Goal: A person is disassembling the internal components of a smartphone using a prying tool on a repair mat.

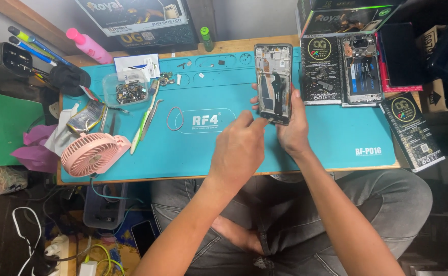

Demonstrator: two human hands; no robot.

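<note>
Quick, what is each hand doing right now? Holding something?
Left hand: closed, fingers pinching at the bottom edge of the opened phone.
Right hand: closed around the opened phone, holding it up over the blue mat.

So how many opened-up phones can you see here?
2. One opened phone is held upright over the mat by both hands; another open phone lies flat at the bench's right. More may be hidden in the boxes.

head | looks steeply down | near | over teal mat (336, 133)
</note>
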